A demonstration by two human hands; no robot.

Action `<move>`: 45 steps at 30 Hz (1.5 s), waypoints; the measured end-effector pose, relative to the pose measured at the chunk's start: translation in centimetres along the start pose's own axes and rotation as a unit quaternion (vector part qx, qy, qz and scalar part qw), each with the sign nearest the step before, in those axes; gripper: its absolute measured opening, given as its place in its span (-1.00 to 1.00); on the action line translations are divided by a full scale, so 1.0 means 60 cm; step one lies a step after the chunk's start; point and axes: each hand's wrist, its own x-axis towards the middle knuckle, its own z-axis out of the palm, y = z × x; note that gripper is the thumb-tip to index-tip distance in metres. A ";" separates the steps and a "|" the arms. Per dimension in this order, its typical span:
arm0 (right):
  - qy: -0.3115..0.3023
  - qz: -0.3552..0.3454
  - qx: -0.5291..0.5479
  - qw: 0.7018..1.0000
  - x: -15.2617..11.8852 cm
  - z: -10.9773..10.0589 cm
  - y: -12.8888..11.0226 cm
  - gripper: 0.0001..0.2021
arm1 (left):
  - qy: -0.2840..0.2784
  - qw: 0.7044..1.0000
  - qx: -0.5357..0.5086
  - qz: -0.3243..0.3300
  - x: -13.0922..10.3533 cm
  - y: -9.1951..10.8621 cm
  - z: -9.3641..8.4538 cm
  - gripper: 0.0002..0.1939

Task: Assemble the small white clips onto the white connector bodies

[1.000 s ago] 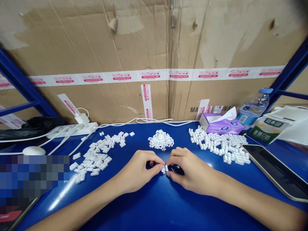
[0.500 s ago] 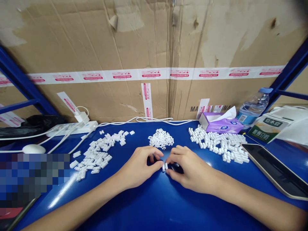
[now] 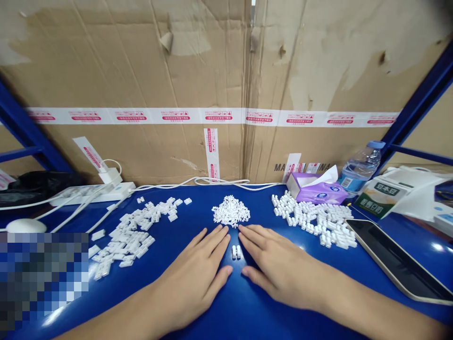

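My left hand (image 3: 201, 271) lies flat on the blue table, fingers stretched toward the back and holding nothing. My right hand (image 3: 272, 259) rests opposite it, likewise flat and open. Between the two thumbs and forefingers sits a small white plastic piece (image 3: 236, 252) with two parallel halves, touched by neither hand. Just beyond the fingertips is a heap of tiny white plastic parts (image 3: 231, 211). Flat white rectangular pieces (image 3: 130, 236) are spread to the left of my left hand. A group of white two-part pieces (image 3: 314, 217) lies beyond my right hand.
A phone (image 3: 399, 259) lies on the right, near a purple tissue pack (image 3: 318, 189), a water bottle (image 3: 363, 167) and a green-and-white carton (image 3: 382, 196). A white power strip (image 3: 95, 192) with cables stands at the back left. Cardboard (image 3: 159, 151) forms the back wall.
Both hands have let go of the small white piece, which now lies on the table between them. Their fingers have straightened from a pinch to flat. The view has shifted slightly.
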 end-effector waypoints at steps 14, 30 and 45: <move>-0.072 0.050 0.009 0.996 -0.003 0.004 -0.010 -0.31 | -0.039 0.998 0.015 -0.044 -0.002 0.009 0.004 -0.37; 0.031 -0.023 0.016 0.999 0.008 -0.028 0.024 -0.89 | -0.062 0.996 0.035 -0.047 0.004 0.011 -0.003 -0.35; 0.012 0.098 -0.177 0.979 -0.003 -0.068 0.109 -0.68 | -0.044 0.998 0.016 -0.049 0.003 0.010 -0.007 -0.36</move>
